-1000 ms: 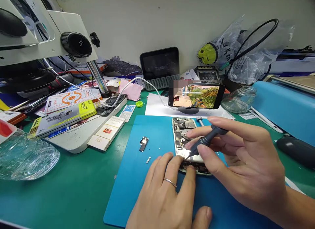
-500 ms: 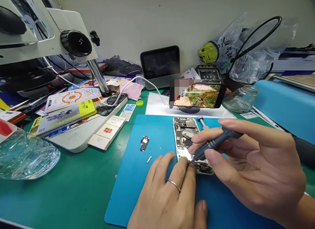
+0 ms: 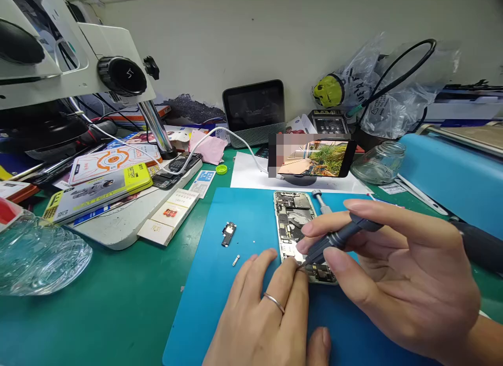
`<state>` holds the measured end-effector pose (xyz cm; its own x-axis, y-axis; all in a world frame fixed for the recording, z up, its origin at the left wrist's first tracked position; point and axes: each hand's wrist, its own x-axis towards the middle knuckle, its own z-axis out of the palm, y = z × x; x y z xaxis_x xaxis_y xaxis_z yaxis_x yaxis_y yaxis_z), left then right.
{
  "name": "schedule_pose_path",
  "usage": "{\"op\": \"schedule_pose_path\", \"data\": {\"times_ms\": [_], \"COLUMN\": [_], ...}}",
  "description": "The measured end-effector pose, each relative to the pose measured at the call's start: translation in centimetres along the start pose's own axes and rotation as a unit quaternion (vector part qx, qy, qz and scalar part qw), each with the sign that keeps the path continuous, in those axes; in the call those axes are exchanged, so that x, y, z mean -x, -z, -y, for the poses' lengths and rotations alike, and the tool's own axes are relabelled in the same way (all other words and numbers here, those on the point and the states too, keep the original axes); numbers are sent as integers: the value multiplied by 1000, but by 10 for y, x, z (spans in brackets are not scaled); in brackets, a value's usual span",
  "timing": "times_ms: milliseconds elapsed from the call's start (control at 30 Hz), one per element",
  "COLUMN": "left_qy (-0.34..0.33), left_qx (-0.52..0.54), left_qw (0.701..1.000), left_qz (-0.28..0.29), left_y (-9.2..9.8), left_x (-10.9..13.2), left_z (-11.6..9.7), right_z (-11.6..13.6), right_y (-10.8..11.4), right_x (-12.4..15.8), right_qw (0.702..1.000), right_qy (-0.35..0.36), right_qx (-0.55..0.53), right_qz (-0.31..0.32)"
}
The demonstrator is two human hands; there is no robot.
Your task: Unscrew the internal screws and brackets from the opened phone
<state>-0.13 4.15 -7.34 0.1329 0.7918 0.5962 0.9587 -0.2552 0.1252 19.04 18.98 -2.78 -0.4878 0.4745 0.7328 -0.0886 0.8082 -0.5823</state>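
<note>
An opened phone (image 3: 285, 224), its inner parts bare, lies on the blue mat (image 3: 204, 303). My right hand (image 3: 412, 271) grips a dark grey screwdriver (image 3: 334, 241), which slants down to the phone's lower part. Its tip is by my left fingertips and hard to make out. My left hand (image 3: 263, 319), wearing a ring, lies with fingers stretched out, touching the phone's lower left edge. To the left on the mat are a small black phone module (image 3: 228, 234) and a tiny metal bracket (image 3: 236, 260). Behind my right fingers rests another screwdriver (image 3: 321, 202), partly hidden.
A propped phone (image 3: 332, 159) shows a picture behind the mat. A glass jar (image 3: 379, 164) stands to its right, a smart display (image 3: 254, 106) behind. On the left are a microscope (image 3: 113, 62), boxes, a cigarette pack (image 3: 168, 214) and a clear glass vessel (image 3: 43, 256).
The camera view has shifted a little, so the scene sits slightly lower. Both hands and the screwdriver keep nearly the same place at the opened phone.
</note>
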Motion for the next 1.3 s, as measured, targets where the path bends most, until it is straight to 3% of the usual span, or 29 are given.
{"op": "schedule_pose_path", "data": {"times_ms": [200,700,1067,1300], "left_qy": [0,-3,-9,4], "left_qx": [3,9,-9,-29], "left_qw": [1000,1000,1000,998], "left_qz": [10,19,-9,-61], "left_y": [2,-1,0,-10], "left_x": [0,1,-2,-5], "left_z": [1,2,2,-2], "right_z": [-1,-3,-2,1], "right_y": [3,-3,4,-13], "right_x": [1,3,2,-3], "right_qw": [1000,1000,1000,999], "right_qy": [-7,-3,8,-29], "right_qx": [-11,-2,-2,7], "right_qz": [23,13,24,-42]}}
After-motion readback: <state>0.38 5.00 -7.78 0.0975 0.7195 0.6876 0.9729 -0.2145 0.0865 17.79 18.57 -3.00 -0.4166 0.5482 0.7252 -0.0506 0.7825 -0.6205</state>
